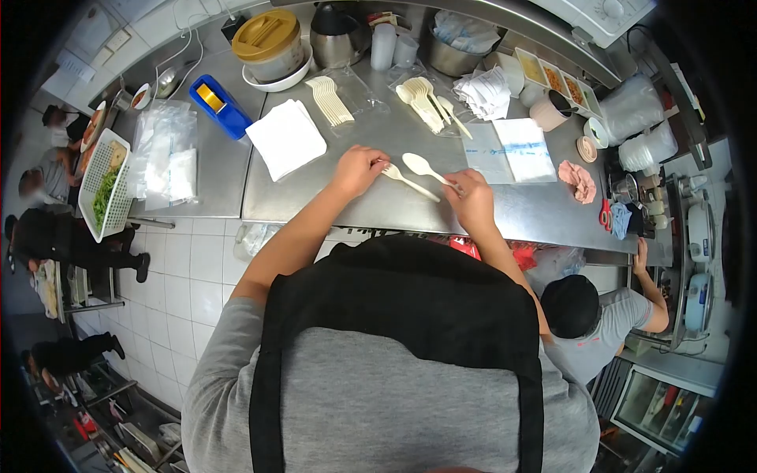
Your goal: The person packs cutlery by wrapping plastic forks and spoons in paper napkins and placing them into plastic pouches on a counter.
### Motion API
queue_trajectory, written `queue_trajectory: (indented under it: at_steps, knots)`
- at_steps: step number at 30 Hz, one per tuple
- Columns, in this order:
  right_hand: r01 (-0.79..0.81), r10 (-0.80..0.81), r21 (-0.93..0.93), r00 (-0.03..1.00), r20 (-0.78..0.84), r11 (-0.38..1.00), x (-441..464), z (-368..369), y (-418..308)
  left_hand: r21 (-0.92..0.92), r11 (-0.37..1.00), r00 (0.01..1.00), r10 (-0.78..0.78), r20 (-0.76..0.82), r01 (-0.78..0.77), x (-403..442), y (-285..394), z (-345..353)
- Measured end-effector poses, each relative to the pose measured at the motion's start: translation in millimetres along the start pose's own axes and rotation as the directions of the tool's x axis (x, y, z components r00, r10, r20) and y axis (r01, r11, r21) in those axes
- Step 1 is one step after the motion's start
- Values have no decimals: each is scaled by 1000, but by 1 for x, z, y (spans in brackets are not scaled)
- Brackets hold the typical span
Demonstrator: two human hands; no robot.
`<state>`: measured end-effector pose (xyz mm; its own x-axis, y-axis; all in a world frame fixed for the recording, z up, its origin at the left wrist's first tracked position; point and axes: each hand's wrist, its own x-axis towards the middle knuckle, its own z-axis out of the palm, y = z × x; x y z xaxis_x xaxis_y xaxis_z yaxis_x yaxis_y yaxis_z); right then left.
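My left hand (361, 169) pinches a pale plastic fork (413, 186) near its tines; the handle points right, over the steel worktop. Between the fingers of my right hand (471, 197) is the handle end of a pale plastic spoon (420, 165), its bowl pointing up and left. The two utensils lie close together in front of me. Beyond them are a row of forks (331, 101) on clear plastic and a pile of spoons (423, 104) on a clear bag. A stack of white napkins (285, 140) sits left of my left hand.
A blue tape dispenser (220, 107) and plastic bags (164, 150) are at the left. Packaged napkins (523, 150), a crumpled pink cloth (577, 182) and red scissors (605, 214) lie right. Tubs line the back. A co-worker (587, 315) stands close on my right; others are far left.
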<state>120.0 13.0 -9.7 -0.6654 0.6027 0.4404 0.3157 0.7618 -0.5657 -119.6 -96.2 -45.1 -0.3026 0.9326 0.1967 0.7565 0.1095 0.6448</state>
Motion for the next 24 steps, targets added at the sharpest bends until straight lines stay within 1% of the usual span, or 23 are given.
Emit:
queue_trajectory:
  at_steps: [1,3,6,9,10,12,14,15,18,19,22,24]
  knots:
    - [7,-7,23,1000,-2,1000,3,5,-2,-11,998,998,-58,-9,58,4,0,0]
    - [7,-6,-7,999,47,1000,8,18,-3,-31,984,984,-174,-21,174,9,0,-2]
    - [-18,17,5,993,113,1000,11,34,-9,-2,981,981,-193,-15,193,6,-16,-9]
    - [-61,52,44,983,178,997,9,43,-16,-140,988,996,-77,-47,69,-7,-2,-28]
    - [-75,61,59,977,202,995,8,46,-18,-98,995,999,31,-29,-34,-8,0,-31]
    - [-35,24,45,978,209,998,7,50,-21,-25,970,970,241,17,-240,-10,4,-31]
    - [15,-22,31,975,220,999,7,54,-19,36,965,964,255,73,-258,-7,-1,-19]
    - [10,-11,8,974,227,1000,7,55,-20,70,962,962,256,96,-263,-6,-5,-13]
    - [17,5,-82,965,263,996,11,57,-21,74,978,979,198,-57,-193,-15,7,-17]
    - [24,12,-128,960,279,991,12,56,-20,149,965,958,239,-157,-216,-18,4,-23]
    - [19,47,-209,951,306,978,14,50,-8,281,960,930,101,-354,3,-36,-17,-58]
    - [-3,86,-255,944,318,967,15,40,2,323,937,915,12,-403,130,-50,-43,-80]
